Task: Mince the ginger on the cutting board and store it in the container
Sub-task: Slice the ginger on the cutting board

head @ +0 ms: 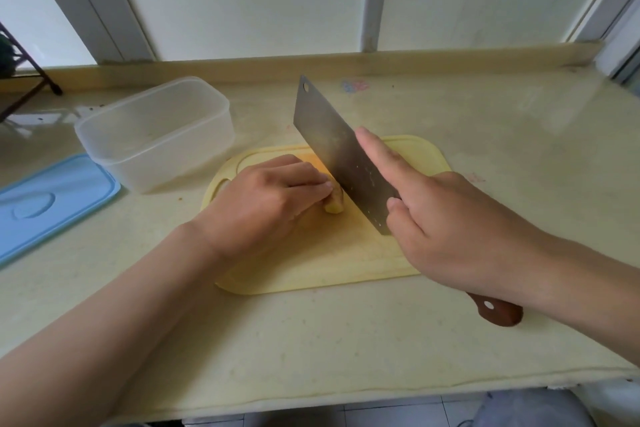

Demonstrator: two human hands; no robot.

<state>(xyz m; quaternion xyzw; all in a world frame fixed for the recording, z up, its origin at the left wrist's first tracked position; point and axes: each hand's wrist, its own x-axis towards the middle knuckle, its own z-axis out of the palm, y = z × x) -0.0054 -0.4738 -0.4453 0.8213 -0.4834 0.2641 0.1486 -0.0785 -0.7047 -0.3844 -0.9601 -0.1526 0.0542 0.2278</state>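
The ginger (333, 206) lies on the cutting board (311, 274) under my left hand (263, 199), only its pale, cut-looking end showing past my fingertips. I judge it light, firm and fibrous, and likely a little slick where it is cut, so it could roll or skid under the blade. The place to hold it is from above, pressed flat to the board, with my fingertips tucked back from the edge. My left hand is curled over it that way, fingers bent and pinning it down. Right against those fingertips stands the cleaver (341, 156), its edge down on the board beside the ginger and its flat facing my knuckles. My right hand (446, 229) is wrapped round the top of the handle (498, 314), whose brown end sticks out behind my wrist, and my forefinger lies straight along the flat of the blade. Beyond my left hand and off to its outer side sits the clear container (156, 135), open and, as far as I can see, holding nothing. Its blue lid (52, 204) lies flat on the counter (346, 340) further out on that side.
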